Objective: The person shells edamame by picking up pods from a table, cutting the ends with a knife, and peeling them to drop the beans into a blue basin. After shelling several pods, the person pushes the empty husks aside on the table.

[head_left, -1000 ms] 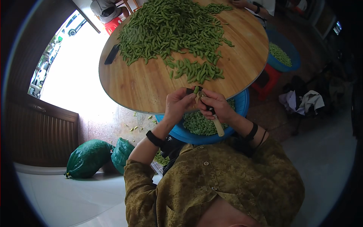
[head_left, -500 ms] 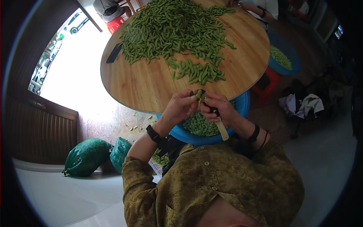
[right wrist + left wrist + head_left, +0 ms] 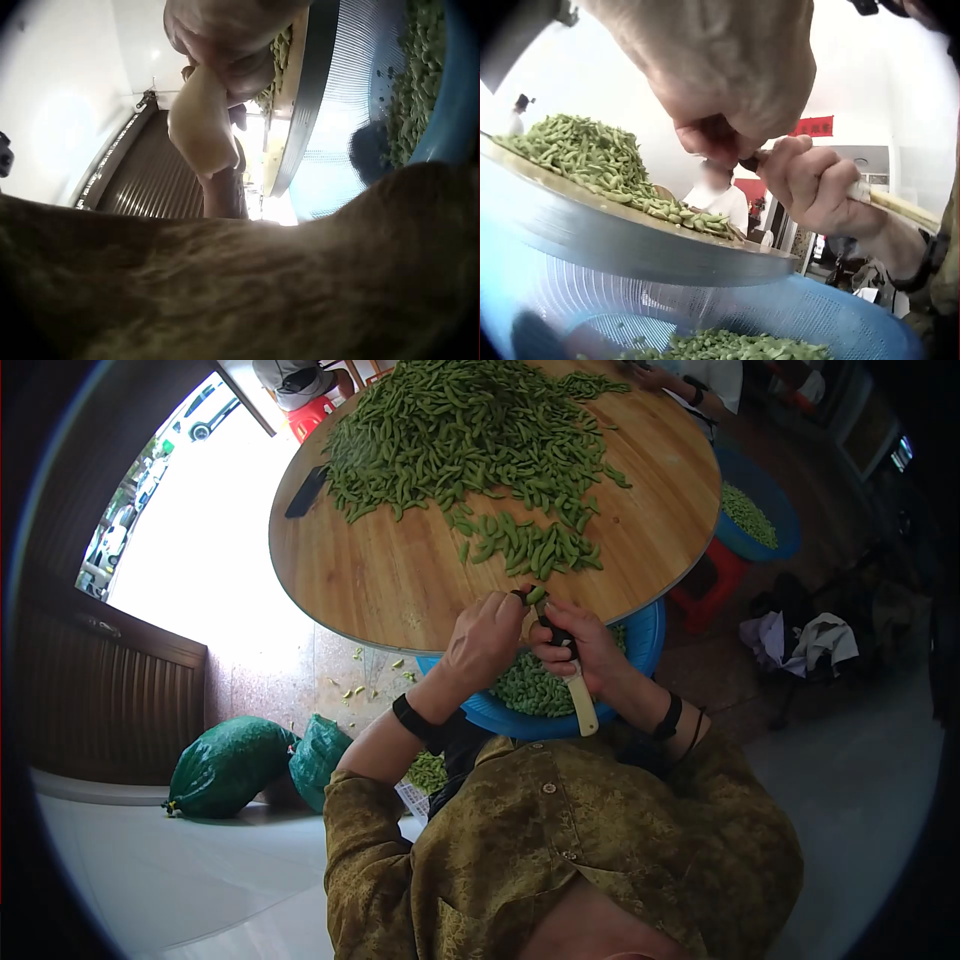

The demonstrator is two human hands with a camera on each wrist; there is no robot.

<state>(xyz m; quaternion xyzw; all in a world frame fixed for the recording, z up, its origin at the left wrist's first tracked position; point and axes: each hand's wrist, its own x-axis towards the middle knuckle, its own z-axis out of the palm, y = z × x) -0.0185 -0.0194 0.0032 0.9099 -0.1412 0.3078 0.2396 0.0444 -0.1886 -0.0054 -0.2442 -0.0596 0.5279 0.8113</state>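
Over the table's near edge my two hands meet at a green bean pod point(image 3: 537, 595). My left hand point(image 3: 487, 638) pinches the pod at its fingertips, its back turned up, with a dark covering point(image 3: 521, 597) on a finger. My right hand point(image 3: 583, 645) grips a cream-handled tool point(image 3: 580, 705), whose handle points back toward my body; its working end is hidden among the fingers. In the left wrist view, my right hand's curled fingers point(image 3: 810, 176) come right up to the left fingertips. Beneath the hands, a blue basin point(image 3: 480, 712) holds shelled green beans point(image 3: 535, 685).
A large heap of pods point(image 3: 450, 440) covers much of the round wooden table point(image 3: 370, 580), with a dark flat object point(image 3: 306, 492) beside it. Another blue basin point(image 3: 785, 510) stands above a red stool point(image 3: 710, 585) at right. Green sacks point(image 3: 230, 765) lie on the left floor.
My left hand has rolled over, so its back now faces up and the thumb is hidden. The pod and both hands have shifted slightly right. The right hand keeps its grip on the tool.
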